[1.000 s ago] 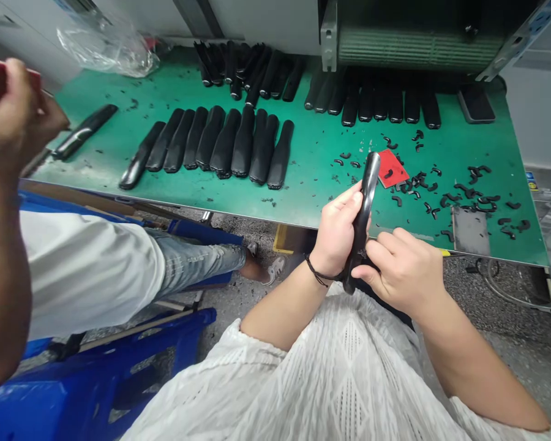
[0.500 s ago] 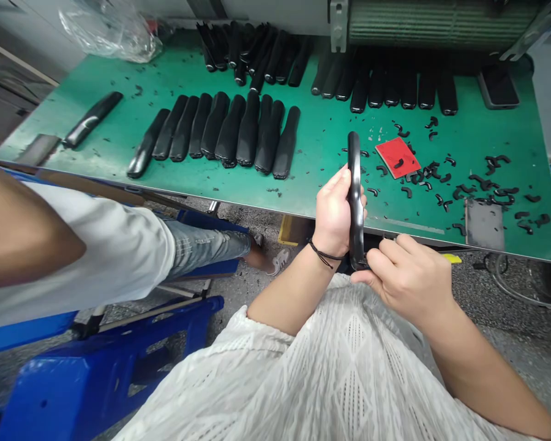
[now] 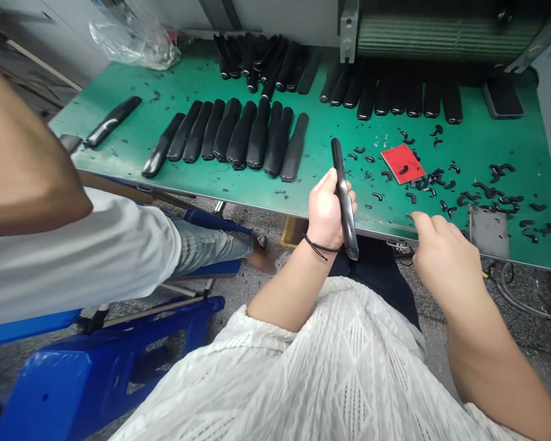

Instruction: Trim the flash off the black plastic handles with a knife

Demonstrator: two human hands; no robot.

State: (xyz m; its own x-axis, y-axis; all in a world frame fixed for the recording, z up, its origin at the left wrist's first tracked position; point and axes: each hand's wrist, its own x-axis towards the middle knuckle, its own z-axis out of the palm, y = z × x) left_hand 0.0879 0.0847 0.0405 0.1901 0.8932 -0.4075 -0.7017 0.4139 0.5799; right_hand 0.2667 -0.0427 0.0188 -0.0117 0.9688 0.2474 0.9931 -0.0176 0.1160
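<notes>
Head view centres on a black moulded handle (image 3: 342,193), gripped in the person's left hand (image 3: 329,209), whose fingers wrap its middle and whose thumb side faces the camera. Its long axis stands nearly upright in the picture, with the narrow upper end leaning slightly left toward the table and the lower end pointing back toward the person's lap. The glossy surface suggests a light, fairly stiff part that could slip a little, so the thick middle looks like the surest place to hold. It is held just off the near edge of a green work mat (image 3: 319,144) and does not appear to touch it.

The right hand (image 3: 443,248) is apart from the handle, open and relaxed, with its fingertips (image 3: 416,219) at the mat's edge, near small black C-shaped offcuts (image 3: 498,207) scattered around a red pad (image 3: 403,163).

Further along the mat, rows of similar black handles (image 3: 243,135) lie side by side. At the left, a co-worker's bare arm (image 3: 21,156) and white sleeve (image 3: 82,263) cross the view above a blue stool (image 3: 110,361).
</notes>
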